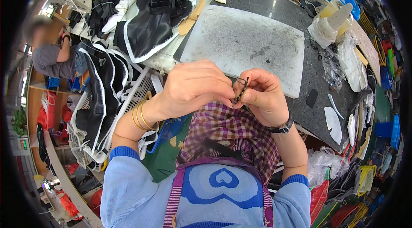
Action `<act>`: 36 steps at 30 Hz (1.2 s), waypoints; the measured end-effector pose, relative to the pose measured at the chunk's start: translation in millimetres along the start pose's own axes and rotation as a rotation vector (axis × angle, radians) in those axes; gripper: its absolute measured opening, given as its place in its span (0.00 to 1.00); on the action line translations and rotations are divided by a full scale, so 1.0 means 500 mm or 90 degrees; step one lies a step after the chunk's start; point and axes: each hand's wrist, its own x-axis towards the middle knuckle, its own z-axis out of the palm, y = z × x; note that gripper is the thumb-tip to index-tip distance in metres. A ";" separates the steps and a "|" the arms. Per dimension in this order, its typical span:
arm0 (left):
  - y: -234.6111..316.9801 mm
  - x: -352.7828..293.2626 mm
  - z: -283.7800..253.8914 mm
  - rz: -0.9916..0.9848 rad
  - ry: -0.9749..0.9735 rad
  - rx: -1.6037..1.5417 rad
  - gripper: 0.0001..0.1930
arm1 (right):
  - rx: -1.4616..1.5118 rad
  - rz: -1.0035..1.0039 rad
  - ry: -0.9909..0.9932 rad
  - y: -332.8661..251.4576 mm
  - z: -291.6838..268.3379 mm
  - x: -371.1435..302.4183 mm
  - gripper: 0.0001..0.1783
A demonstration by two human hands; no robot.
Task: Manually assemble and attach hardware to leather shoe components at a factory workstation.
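My left hand [195,85] and my right hand [264,95] meet in front of my apron, just over the near edge of a white board. Pinched between the fingertips of both is a small, thin dark strap [243,92] with shiny dots along it, bent into a loop at its upper end. My left fingers hide part of it, so its exact kind cannot be made out. The white board [253,43] is rectangular, smudged with dark marks, and lies flat on the dark stone tabletop [311,112].
Black leather shoe uppers with white edges [150,24] are heaped at the table's far left. More hang over a white plastic basket [105,153] on my left. A glue-coated pot [330,22] stands far right. A white cut piece [332,125] lies near right. Another person [58,54] sits at far left.
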 end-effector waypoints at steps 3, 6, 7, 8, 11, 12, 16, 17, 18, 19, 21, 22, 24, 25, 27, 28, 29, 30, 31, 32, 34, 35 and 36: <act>-0.023 0.005 -0.028 -0.097 -0.061 -0.090 0.08 | -0.033 0.032 0.018 -0.003 -0.006 0.003 0.08; -0.083 0.020 -0.034 -0.284 0.096 -0.052 0.08 | -0.247 -0.003 0.157 -0.013 -0.001 0.007 0.08; -0.139 0.020 -0.053 -0.238 0.123 0.132 0.09 | -0.290 -0.022 0.166 -0.009 -0.003 0.011 0.08; -0.203 0.020 -0.099 -0.191 0.161 0.370 0.09 | -0.286 -0.026 0.157 -0.008 -0.005 0.010 0.08; -0.388 -0.003 -0.242 -0.280 0.312 0.758 0.12 | -0.265 -0.018 0.128 0.000 0.010 0.012 0.10; -0.448 -0.020 -0.284 -0.380 0.289 0.759 0.13 | -0.245 -0.004 0.119 0.005 0.017 0.015 0.11; -0.546 -0.041 -0.385 -0.391 -0.119 0.339 0.18 | -0.454 -0.011 0.052 0.006 -0.005 0.015 0.16; -0.555 -0.036 -0.399 -0.384 -0.117 0.344 0.18 | -0.457 -0.019 0.051 0.002 -0.013 0.013 0.16; -0.520 -0.020 -0.395 -0.331 -0.245 0.574 0.19 | -0.406 -0.016 0.079 -0.002 -0.020 0.004 0.16; -0.500 -0.008 -0.392 -0.264 -0.371 0.801 0.20 | -0.355 -0.013 0.107 -0.004 -0.024 0.002 0.15; -0.531 -0.006 -0.404 -0.140 -0.403 0.808 0.16 | -0.339 -0.023 0.111 0.004 -0.025 0.010 0.15; -0.526 -0.004 -0.403 -0.096 -0.450 0.819 0.13 | -0.352 -0.009 0.094 0.006 -0.023 0.014 0.15; -0.528 -0.021 -0.439 0.021 -0.527 0.814 0.06 | -0.366 0.010 0.059 0.010 -0.023 0.018 0.15; -0.478 0.018 -0.435 -0.186 -0.561 0.858 0.06 | -0.366 0.008 0.070 0.007 -0.029 0.014 0.15; -0.430 0.075 -0.494 -0.144 -0.472 0.827 0.06 | -0.390 0.017 0.086 -0.006 -0.031 -0.005 0.15; -0.306 0.157 -0.444 -0.331 -0.304 0.636 0.08 | -0.383 0.011 0.141 -0.013 -0.041 -0.017 0.15; -0.259 0.172 -0.468 -0.222 -0.331 0.746 0.11 | -0.384 0.019 0.135 -0.014 -0.032 -0.020 0.15; -0.186 0.212 -0.452 -0.005 -0.294 0.516 0.07 | -0.384 -0.041 0.146 -0.020 -0.026 -0.024 0.15; -0.109 0.257 -0.417 0.201 -0.243 0.277 0.06 | -0.386 -0.102 0.159 -0.028 -0.022 -0.028 0.15; -0.031 0.262 -0.414 -0.147 -0.277 0.564 0.09 | -0.399 -0.118 0.119 -0.034 0.001 -0.026 0.16; -0.017 0.245 -0.365 -0.179 -0.219 0.353 0.18 | -0.422 -0.248 0.054 -0.035 0.051 -0.013 0.16; -0.013 0.248 -0.335 -0.298 -0.243 0.187 0.20 | -0.434 -0.383 -0.015 -0.033 0.068 -0.004 0.16; -0.077 0.233 -0.270 -0.222 -0.160 0.210 0.17 | -0.522 -0.436 -0.038 -0.038 0.065 0.000 0.15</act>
